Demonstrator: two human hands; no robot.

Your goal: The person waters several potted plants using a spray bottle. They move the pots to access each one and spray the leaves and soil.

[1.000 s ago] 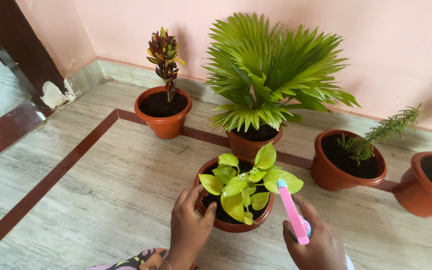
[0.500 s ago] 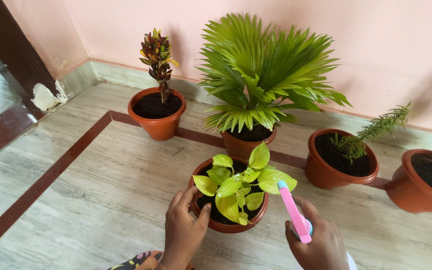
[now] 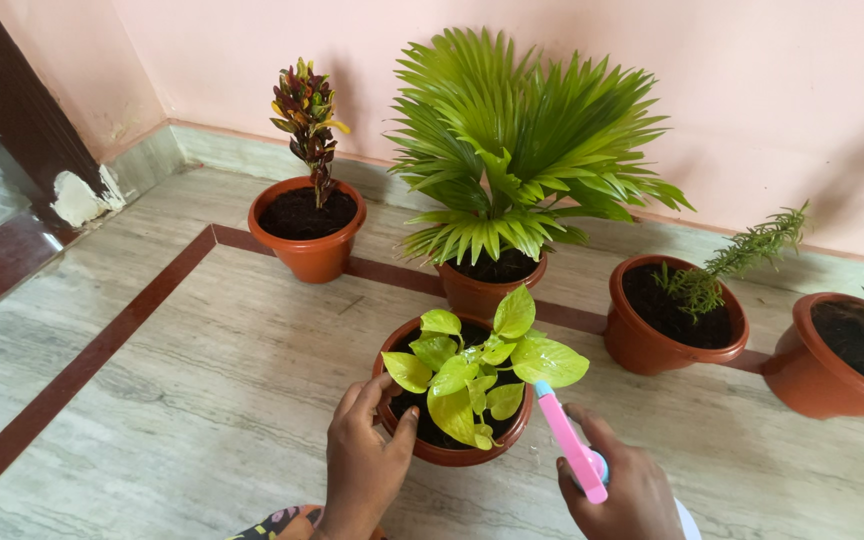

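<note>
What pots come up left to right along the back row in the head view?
Pot with the red-yellow leafy plant → pot with the fan palm → pot with the thin feathery sprig → pot cut off at the right edge.

It was a home, likely a porch or room corner: a pink wall (image 3: pixel 752 90) rose behind potted plants, among them a fan palm (image 3: pixel 512 160), on a tiled floor (image 3: pixel 152 400).

Five terracotta pots (image 3: pixel 310 250) on pale marble floor (image 3: pixel 152 400), maroon-inlaid.
</note>
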